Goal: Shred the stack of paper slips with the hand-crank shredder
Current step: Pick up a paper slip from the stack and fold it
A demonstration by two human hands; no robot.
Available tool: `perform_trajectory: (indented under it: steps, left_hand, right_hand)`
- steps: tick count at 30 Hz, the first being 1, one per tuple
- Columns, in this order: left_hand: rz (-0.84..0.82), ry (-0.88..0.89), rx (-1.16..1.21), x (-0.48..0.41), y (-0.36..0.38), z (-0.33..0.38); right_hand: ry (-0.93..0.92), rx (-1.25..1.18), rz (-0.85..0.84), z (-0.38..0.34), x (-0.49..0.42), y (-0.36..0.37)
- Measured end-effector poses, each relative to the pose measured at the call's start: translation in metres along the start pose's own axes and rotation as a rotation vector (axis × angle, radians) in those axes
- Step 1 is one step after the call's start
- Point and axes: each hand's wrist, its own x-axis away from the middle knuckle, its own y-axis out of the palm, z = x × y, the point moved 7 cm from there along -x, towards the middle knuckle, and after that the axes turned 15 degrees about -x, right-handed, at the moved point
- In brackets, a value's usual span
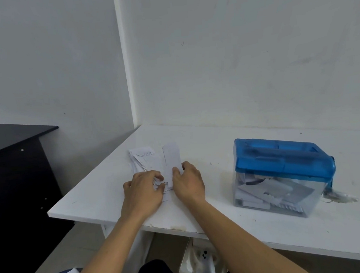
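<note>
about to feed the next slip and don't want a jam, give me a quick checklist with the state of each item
1. Single slip taken: ok, the right hand pinches one at the right edge of the stack of paper slips.
2. Stack steadied: ok, the left hand grips its near edge.
3. Shredder upright on the table: ok, to the right of the hands.
4. Feed slot clear: cannot tell, the blue lid is too blurred.
5. Room in the bin: cannot tell, paper pieces already pile high.
6. Crank free: cannot tell, mostly hidden at the right end.
</note>
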Motion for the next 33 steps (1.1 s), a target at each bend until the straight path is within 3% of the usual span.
perform_trajectory:
  steps: [5, 12, 16, 20, 27, 33]
  left_hand:
    - [0.010, -0.050, 0.100, -0.002, -0.001, -0.008]
    - [0.042, -0.075, 0.240, -0.003, -0.002, -0.011]
    - [0.010, -0.136, 0.027, -0.003, 0.000, -0.014]
    - [-0.100, -0.048, -0.149, -0.005, 0.013, -0.006]
    - [-0.053, -0.019, -0.077, -0.003, 0.008, -0.005]
    - [-0.004, -0.061, 0.042, -0.003, 0.000, -0.007]
  right_hand:
    - [-0.013, 0.118, -0.052, -0.002, 0.002, 0.006]
    - [-0.036, 0.060, -0.034, -0.005, 0.006, 0.004]
    - [-0.026, 0.039, -0.031, -0.003, 0.005, 0.002]
    - [0.004, -0.029, -0.004, 0.000, 0.006, -0.003]
    - [0.022, -0.098, 0.026, -0.003, 0.008, -0.009]
    - [0.018, 0.013, -0.020, -0.005, 0.007, -0.002]
